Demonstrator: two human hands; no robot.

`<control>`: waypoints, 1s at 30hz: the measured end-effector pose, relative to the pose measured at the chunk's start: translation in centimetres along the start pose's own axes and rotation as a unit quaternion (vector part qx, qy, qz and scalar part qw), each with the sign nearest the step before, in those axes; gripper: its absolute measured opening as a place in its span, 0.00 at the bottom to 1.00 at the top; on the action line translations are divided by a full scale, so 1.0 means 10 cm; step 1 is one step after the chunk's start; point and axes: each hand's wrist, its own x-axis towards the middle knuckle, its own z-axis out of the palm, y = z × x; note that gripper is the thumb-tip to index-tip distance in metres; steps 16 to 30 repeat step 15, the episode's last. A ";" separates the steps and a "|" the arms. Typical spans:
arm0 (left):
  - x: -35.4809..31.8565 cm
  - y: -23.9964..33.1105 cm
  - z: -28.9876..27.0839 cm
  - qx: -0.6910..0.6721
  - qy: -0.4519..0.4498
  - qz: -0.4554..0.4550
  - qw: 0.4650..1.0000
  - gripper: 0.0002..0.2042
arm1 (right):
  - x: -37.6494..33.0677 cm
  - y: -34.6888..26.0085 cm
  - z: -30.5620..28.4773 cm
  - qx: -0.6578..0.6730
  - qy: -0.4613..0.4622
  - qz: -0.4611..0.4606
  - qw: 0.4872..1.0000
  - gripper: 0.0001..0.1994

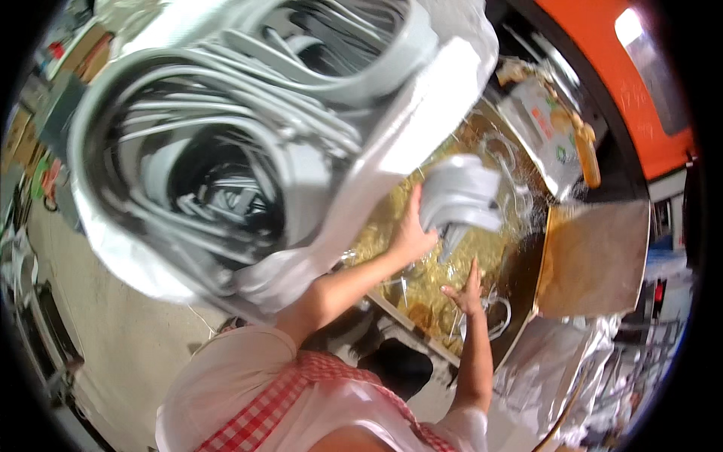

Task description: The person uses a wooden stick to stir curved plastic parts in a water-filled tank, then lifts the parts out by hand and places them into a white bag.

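Observation:
A small bundle of grey curved plastic strips (463, 192) is slightly blurred above an open bin. My left hand (413, 235) grips the near left end of the bundle, its thumb side upright against the strips. Below and to the right, my right hand (468, 292) has its fingers spread and touches nothing. The bin (410, 322) beneath both hands has a yellowish, glossy inside with thin whitish loops (501, 313) in it. To the left of my left arm bulges a large white sack (422, 128) filled with nested grey plastic bands (203, 83).
A brownish square panel (591, 260) stands at the bin's right edge. Behind it lie a white printed bag (538, 128) and an orange-handled thing (587, 154). An orange machine (610, 68) rises at the far right. Crumpled clear plastic sheeting (550, 369) lies at the near right.

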 end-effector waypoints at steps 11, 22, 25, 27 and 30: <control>-0.62 1.25 -0.48 -0.012 -0.178 0.218 0.960 0.45 | -0.49 -1.31 -0.50 0.580 0.171 -0.235 0.761 0.32; -0.84 1.92 -0.71 -0.021 -0.151 0.317 0.936 0.46 | -1.04 -1.97 -1.21 0.700 0.069 -0.279 0.653 0.37; -0.84 1.92 -0.71 -0.021 -0.151 0.317 0.936 0.46 | -1.04 -1.97 -1.21 0.700 0.069 -0.279 0.653 0.37; -0.84 1.92 -0.71 -0.021 -0.151 0.317 0.936 0.46 | -1.04 -1.97 -1.21 0.700 0.069 -0.279 0.653 0.37; -0.84 1.92 -0.71 -0.021 -0.151 0.317 0.936 0.46 | -1.04 -1.97 -1.21 0.700 0.069 -0.279 0.653 0.37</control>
